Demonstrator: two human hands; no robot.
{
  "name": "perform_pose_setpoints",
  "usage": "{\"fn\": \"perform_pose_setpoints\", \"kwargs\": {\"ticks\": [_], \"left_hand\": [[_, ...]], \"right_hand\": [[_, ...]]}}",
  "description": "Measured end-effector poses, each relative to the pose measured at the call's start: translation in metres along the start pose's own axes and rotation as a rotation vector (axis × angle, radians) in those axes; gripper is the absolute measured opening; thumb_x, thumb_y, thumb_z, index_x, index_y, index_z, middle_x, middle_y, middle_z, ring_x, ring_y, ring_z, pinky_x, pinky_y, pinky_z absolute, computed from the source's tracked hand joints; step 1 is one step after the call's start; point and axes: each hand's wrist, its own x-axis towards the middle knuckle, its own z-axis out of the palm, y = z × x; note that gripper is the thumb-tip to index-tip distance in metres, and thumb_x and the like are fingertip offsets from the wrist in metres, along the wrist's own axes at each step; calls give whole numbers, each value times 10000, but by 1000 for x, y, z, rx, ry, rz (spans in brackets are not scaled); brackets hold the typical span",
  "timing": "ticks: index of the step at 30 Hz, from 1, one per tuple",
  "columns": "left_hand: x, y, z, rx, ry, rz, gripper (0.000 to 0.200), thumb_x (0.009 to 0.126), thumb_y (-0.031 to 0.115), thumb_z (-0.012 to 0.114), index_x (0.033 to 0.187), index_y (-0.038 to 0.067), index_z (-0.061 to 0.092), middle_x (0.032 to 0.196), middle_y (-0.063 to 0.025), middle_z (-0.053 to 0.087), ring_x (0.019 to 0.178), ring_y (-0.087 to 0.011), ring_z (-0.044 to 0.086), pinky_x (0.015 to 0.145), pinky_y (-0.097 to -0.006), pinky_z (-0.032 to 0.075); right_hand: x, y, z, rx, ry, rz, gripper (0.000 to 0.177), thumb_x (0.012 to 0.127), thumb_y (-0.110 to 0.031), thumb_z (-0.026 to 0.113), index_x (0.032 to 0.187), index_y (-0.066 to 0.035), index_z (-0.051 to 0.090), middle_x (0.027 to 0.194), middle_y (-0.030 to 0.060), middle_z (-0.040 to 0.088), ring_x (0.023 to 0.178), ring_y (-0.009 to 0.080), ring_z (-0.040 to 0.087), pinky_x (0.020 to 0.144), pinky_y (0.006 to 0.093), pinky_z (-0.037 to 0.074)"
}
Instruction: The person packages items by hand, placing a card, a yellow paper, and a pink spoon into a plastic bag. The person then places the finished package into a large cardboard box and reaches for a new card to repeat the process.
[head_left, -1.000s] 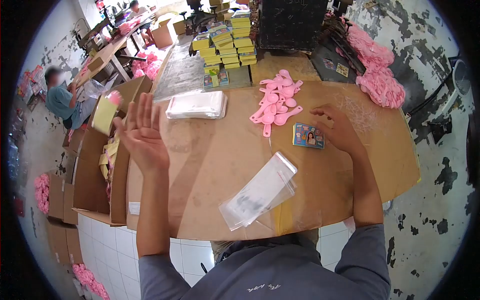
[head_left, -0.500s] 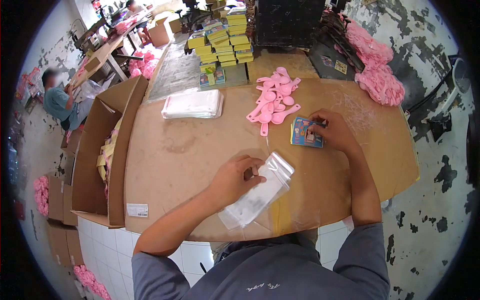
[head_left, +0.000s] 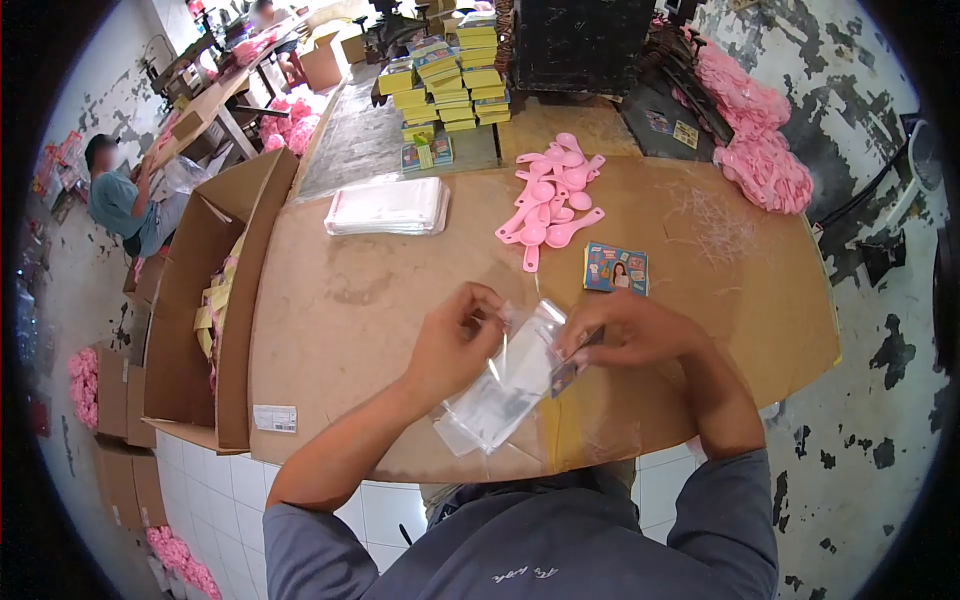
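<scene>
A small pile of clear plastic bags (head_left: 505, 398) lies at a slant on the cardboard-covered table in front of me. My left hand (head_left: 462, 335) is closed, pinching the lifted edge of a clear bag above the pile's upper left. At the pile's right side, my right hand (head_left: 635, 332) grips a card (head_left: 564, 377), its face mostly hidden and slightly blurred. Just beyond that hand sits a stack of blue printed cards (head_left: 615, 266). Further back is a heap of pink plastic scoops (head_left: 550, 195).
Another stack of clear bags (head_left: 386, 207) lies at the back left. A tall open carton (head_left: 235, 310) borders the table's left side. Piles of yellow-edged cards (head_left: 450, 85) stand behind. Pink bundles (head_left: 765, 170) are at the right. A person (head_left: 125, 200) sits at far left.
My right hand has moved from the card stack down and left to the bags, bringing a card. My left hand has shifted slightly up and left, lifting a bag's edge.
</scene>
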Motion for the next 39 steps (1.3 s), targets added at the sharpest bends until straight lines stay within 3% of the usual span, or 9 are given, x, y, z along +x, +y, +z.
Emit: {"fn": "perform_pose_setpoints", "kwargs": {"ticks": [2, 6, 11, 17, 20, 26, 29, 32, 39], "left_hand": [[6, -3, -4, -256, 32, 21, 255, 977, 24, 636, 1207, 20, 527, 919, -84, 700, 796, -148, 689, 674, -277, 530], [11, 17, -18, -520, 36, 12, 448, 992, 29, 635, 1370, 16, 395, 930, -130, 727, 815, -191, 733, 677, -286, 557], [9, 24, -22, -537, -36, 20, 560, 976, 21, 664, 1437, 11, 348, 941, -143, 741, 801, -199, 733, 706, -306, 582], [1, 24, -5, -451, -129, -68, 627, 952, -2, 692, 1468, 14, 336, 961, -134, 748, 852, -176, 733, 750, -282, 578], [-1, 23, -3, -373, -137, -51, 639, 948, 0, 700, 1477, 21, 343, 972, -132, 753, 882, -151, 725, 771, -260, 565], [-4, 25, 1, -201, -129, 9, 657, 925, -43, 704, 1484, 4, 361, 976, -146, 754, 889, -149, 724, 777, -258, 571], [-6, 32, 1, -175, -160, -19, 649, 929, -49, 694, 1485, 4, 363, 987, -155, 752, 915, -151, 725, 817, -270, 574], [-6, 33, 1, -235, -164, -38, 639, 939, -42, 685, 1487, 5, 360, 990, -159, 752, 934, -158, 726, 841, -280, 575], [-6, 32, 0, -249, -141, 11, 644, 939, -11, 702, 1489, 12, 368, 981, -128, 757, 925, -155, 725, 814, -271, 565]], "right_hand": [[3, 7, 9, -316, -61, -15, 123, 932, -121, 708, 1015, -30, 716, 972, 80, 733, 899, 184, 677, 802, 347, 524], [0, 8, 4, -142, 92, 104, 161, 916, -114, 727, 1055, -32, 715, 1002, 78, 725, 912, 190, 678, 808, 336, 526], [8, -2, 4, 88, 559, 268, 174, 934, -91, 714, 1097, -31, 703, 1038, 48, 719, 979, 131, 667, 851, 301, 530], [9, -3, 14, 274, 700, 244, 172, 947, -73, 702, 1111, -23, 703, 1129, 61, 699, 992, 111, 657, 852, 283, 536], [8, 6, 17, 102, 711, 102, 183, 937, -74, 712, 1115, -31, 704, 1095, 61, 712, 975, 125, 667, 828, 295, 541], [10, -12, 11, -361, 457, 64, 210, 884, -68, 748, 1092, -49, 728, 1020, 100, 718, 891, 200, 686, 771, 325, 532], [13, -10, 15, -368, 619, -21, 199, 866, -63, 756, 1064, -52, 741, 995, 108, 709, 890, 217, 677, 761, 331, 526], [12, -7, 17, -227, 710, 65, 186, 861, -59, 757, 1047, -56, 746, 965, 105, 706, 878, 227, 674, 750, 340, 524], [11, -15, 10, -296, 398, 17, 217, 866, -90, 767, 1078, -52, 742, 960, 103, 709, 840, 224, 680, 750, 332, 525]]}}
